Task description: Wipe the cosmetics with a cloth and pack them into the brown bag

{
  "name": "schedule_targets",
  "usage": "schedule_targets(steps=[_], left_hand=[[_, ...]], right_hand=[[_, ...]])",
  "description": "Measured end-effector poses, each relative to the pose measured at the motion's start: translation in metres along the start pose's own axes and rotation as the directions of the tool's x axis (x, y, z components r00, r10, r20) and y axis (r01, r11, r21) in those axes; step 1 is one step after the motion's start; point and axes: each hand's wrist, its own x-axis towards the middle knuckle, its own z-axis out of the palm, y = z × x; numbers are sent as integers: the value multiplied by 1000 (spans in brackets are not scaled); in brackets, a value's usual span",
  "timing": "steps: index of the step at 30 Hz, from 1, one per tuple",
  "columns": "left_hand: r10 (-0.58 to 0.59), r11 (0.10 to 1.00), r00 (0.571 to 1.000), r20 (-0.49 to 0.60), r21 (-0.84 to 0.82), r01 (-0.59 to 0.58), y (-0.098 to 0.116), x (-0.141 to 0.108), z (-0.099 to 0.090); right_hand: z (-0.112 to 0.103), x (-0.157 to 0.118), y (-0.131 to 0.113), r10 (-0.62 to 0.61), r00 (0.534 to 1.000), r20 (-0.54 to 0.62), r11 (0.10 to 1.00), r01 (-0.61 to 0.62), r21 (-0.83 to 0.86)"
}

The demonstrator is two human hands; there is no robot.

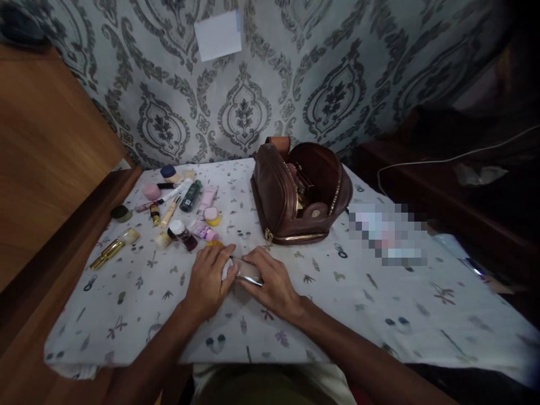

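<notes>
Both my hands meet over the cloth-covered table (169,315), in front of the brown bag. My right hand (274,284) is closed around a small shiny, greyish case (248,271), tilted a little above the cloth. My left hand (211,281) is closed at the case's left end, with something whitish partly hidden under its fingers. The brown leather bag (274,191) stands unzipped behind my hands, with small items visible inside. Just beyond my left hand lie a pink and white tube (203,230) and a white-capped bottle with dark red contents (183,235).
Several cosmetics cover the table's back left, among them a dark green bottle (191,196), a pink tube (208,198) and a gold tube (107,254). A blurred-out packet (386,233) lies right of the bag. Wooden furniture (54,118) borders the left side.
</notes>
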Motion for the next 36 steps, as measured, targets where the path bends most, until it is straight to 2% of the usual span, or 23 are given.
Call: schedule_targets(steps=[4,7,10,13,17,20,22,24,26,29,32,36], left_hand=[[-40,999,999,-28,-32,39,2,5,-1],[-138,979,990,-31,-155,132,0,7,-4],[-297,895,953,67,-327,302,-5,11,-11],[-383,756,905,187,-499,423,-9,17,-20],[-447,466,837,315,-717,519,-13,19,-26],[-447,278,806,389,-796,538,-13,15,-25],[-440,235,818,370,-832,503,-11,13,-23],[-437,199,834,338,-867,456,-7,13,-21],[-440,126,831,340,-893,432,-4,13,-19],[-445,-23,803,396,-902,432,0,14,-18],[-400,-124,785,473,-876,466,2,14,-18],[-366,-146,770,523,-849,507,6,14,-17]], right_hand=[[-3,-1,-3,-81,994,71,991,88,-99],[-6,-1,-6,-159,983,94,971,173,-164],[-9,0,-8,-235,968,94,953,248,-172],[-9,1,-9,-235,968,84,967,242,-81],[-8,5,-10,-90,996,27,966,81,247],[-8,9,-14,149,986,78,848,-168,502],[-7,12,-16,317,924,212,700,-379,606],[-6,13,-16,425,836,347,520,-539,663],[-4,14,-15,454,766,454,356,-623,696],[2,14,-14,425,713,558,198,-675,711],[6,13,-16,394,707,588,152,-681,717],[5,14,-18,388,718,578,199,-678,708]])
